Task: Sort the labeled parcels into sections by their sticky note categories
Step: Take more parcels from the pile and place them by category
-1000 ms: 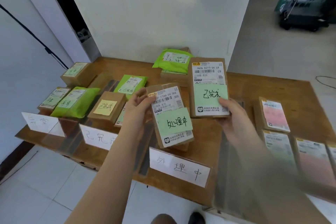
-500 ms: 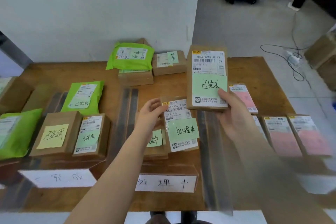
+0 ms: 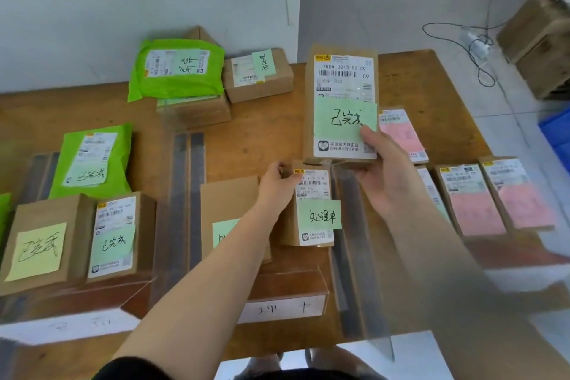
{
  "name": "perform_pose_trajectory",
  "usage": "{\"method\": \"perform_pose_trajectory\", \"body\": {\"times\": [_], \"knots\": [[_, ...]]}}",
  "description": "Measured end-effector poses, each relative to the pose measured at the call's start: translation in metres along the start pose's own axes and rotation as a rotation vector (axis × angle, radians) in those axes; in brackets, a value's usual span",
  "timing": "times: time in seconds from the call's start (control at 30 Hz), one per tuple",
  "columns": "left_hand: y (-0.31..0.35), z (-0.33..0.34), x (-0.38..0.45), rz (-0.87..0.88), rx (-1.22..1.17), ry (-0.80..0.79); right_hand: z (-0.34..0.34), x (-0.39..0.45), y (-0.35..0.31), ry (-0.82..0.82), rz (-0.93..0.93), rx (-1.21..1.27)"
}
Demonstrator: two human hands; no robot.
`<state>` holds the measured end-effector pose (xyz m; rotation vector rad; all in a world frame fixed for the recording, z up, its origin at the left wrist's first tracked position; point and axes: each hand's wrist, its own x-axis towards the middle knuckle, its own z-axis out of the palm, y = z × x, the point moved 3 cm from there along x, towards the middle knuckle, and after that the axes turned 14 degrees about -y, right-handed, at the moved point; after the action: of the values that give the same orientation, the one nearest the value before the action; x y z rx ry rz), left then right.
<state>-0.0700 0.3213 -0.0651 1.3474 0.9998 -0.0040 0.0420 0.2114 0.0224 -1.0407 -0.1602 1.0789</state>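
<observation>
My right hand (image 3: 390, 176) holds up a tall brown parcel (image 3: 340, 80) with a white shipping label and a green sticky note, thumb on the note's lower right corner. My left hand (image 3: 277, 187) grips the upper left corner of a smaller brown parcel (image 3: 314, 210) with a green note, which lies in the middle section of the wooden table (image 3: 262, 139). Beside it on the left lies another brown parcel (image 3: 229, 203), its green note partly hidden by my forearm.
The left section holds a yellow-noted box (image 3: 40, 241), a green-noted box (image 3: 118, 234) and a green mailer (image 3: 92, 160). A green mailer (image 3: 177, 69) and a small box (image 3: 257, 74) sit at the back. Pink-noted parcels (image 3: 475, 197) lie on the right. Clear dividers and paper section signs (image 3: 283, 307) line the front edge.
The view has swung right and down. My left hand has lowered the smaller parcel onto the middle section. My right hand keeps the tall parcel raised.
</observation>
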Motion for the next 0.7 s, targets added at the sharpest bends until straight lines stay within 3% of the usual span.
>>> {"method": "perform_pose_trajectory", "body": {"times": [0.37, 0.57, 0.7], "knots": [[-0.014, 0.006, 0.005, -0.124, 0.006, 0.081, -0.003, 0.007, 0.007, -0.057, 0.037, 0.023], [0.011, -0.003, -0.034, 0.069, -0.214, 0.111, 0.011, 0.003, 0.016, -0.136, 0.073, -0.003], [0.03, -0.028, -0.082, 0.261, -0.52, 0.149, 0.031, -0.001, 0.033, -0.247, 0.131, -0.024]]}}
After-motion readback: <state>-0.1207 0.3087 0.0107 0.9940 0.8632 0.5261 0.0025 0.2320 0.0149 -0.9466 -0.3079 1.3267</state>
